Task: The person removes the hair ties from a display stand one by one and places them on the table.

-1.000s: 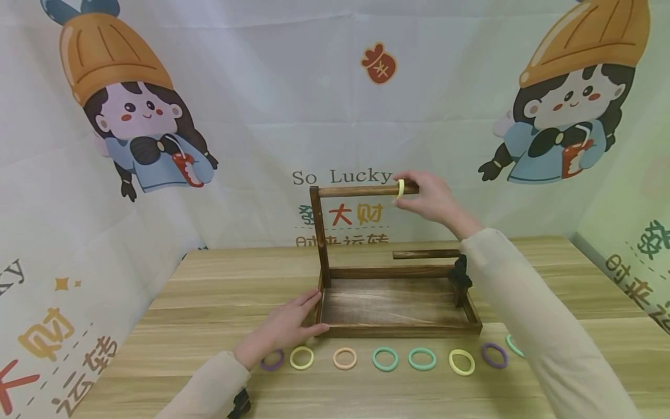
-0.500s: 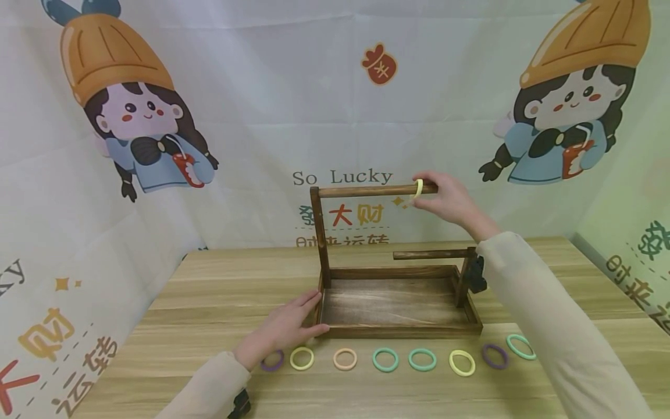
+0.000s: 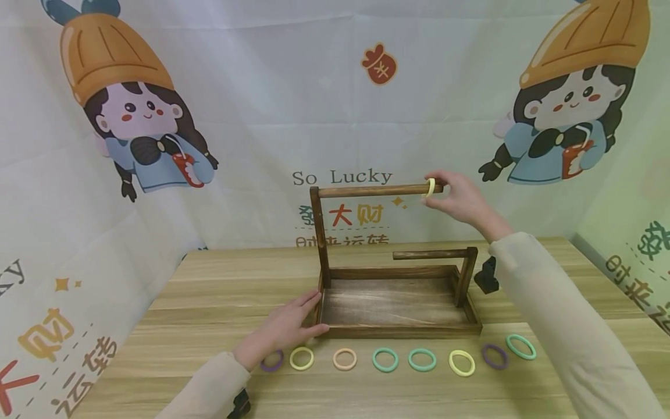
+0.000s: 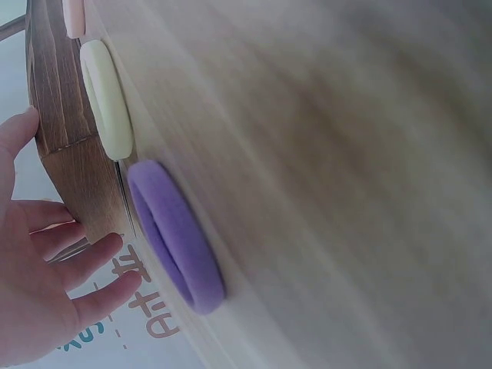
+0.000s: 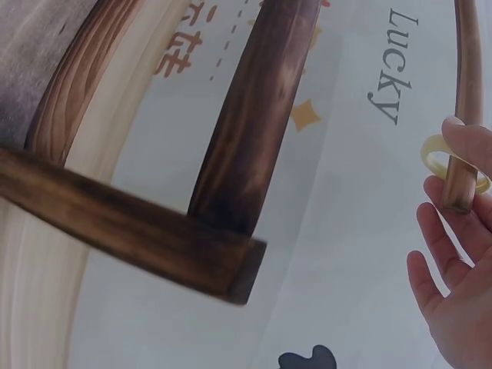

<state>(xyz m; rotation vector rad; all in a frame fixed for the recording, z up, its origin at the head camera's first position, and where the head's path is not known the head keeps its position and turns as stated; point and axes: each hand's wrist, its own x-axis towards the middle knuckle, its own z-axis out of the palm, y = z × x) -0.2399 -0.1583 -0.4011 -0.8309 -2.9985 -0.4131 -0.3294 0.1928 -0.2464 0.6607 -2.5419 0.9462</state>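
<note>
A dark wooden stand [image 3: 398,331] has a tray base, a tall upper bar [image 3: 366,191] and a lower bar [image 3: 429,254]. My right hand [image 3: 460,198] pinches a yellow hair tie [image 3: 431,187] between thumb and fingers. That hair tie [image 5: 434,157] encircles the upper bar close to its free right end, as the right wrist view confirms. With fingers extended, my left hand [image 3: 282,326] rests against the left end of the tray. Near its wrist lies a purple hair tie [image 4: 177,238], partly hidden in the head view, beside a yellow one [image 4: 108,100].
Along the front of the stand, a row of hair ties lies on the wooden table [image 3: 209,291]: an orange one [image 3: 345,359], green ones [image 3: 385,359], another yellow one [image 3: 462,363] and another purple one [image 3: 495,356]. A printed cloth [image 3: 262,87] hangs behind.
My right hand has moved rightward along the upper bar with the yellow hair tie, toward the bar's free end. The left hand stays in place.
</note>
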